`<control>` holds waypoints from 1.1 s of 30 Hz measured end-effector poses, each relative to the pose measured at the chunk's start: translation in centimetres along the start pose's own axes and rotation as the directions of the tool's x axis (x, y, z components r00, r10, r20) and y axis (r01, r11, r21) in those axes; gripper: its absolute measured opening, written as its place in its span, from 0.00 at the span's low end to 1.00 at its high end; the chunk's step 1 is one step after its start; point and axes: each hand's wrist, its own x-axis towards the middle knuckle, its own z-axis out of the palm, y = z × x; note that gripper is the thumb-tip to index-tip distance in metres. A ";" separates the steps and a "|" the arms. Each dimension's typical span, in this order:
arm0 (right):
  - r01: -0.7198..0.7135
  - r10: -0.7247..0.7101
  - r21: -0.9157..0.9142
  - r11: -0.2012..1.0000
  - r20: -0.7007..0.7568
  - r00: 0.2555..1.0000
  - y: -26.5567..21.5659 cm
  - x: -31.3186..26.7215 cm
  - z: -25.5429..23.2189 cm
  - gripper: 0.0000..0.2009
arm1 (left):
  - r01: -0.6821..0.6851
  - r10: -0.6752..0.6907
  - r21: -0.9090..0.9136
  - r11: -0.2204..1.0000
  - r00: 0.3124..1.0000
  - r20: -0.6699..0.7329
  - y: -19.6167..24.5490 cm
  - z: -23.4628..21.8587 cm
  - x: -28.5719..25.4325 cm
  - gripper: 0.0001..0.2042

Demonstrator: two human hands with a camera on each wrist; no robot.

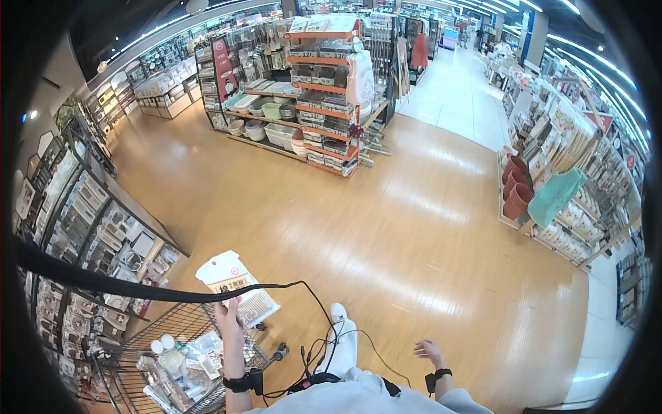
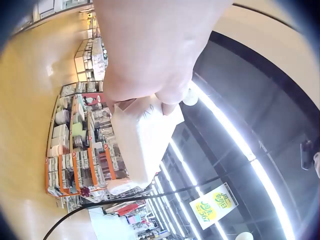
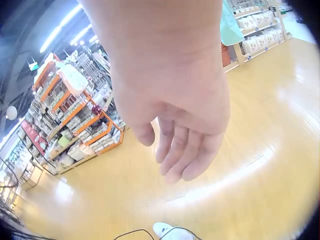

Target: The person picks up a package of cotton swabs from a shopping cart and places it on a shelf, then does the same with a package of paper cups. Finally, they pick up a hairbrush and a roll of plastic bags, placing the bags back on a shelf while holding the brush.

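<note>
My left hand (image 1: pixel 229 326) is raised over the far side of a wire shopping cart (image 1: pixel 155 324). It pinches a flat white hang-tag pack (image 1: pixel 259 308), printed with dark characters and what look like rows of slim sticks. From the left wrist view, the pack's pale back (image 2: pixel 142 142) shows, with thumb and fingers at its edge. Below and left of this hand, the cart holds several packaged goods (image 1: pixel 183 372), among them white-lidded containers. My right hand (image 1: pixel 431 352) hangs beside the body, its fingers loosely bent with nothing in them, as the right wrist view also shows.
A shelf of packaged kitchenware (image 1: pixel 103 228) borders the left. Ahead is an orange-edged display rack (image 1: pixel 324 96) with bowls beside it. Red-brown pots (image 1: pixel 516 186) and a green cloth-like item (image 1: pixel 556 196) line the right shelf. Black cables (image 1: pixel 314 303) loop before the body.
</note>
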 end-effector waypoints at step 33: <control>-0.141 0.307 -0.687 0.713 0.125 0.944 -67.0 55.8 32.0 0.13 | -0.509 0.652 0.452 0.733 0.715 -0.251 1.5 11.1 80.3 0.25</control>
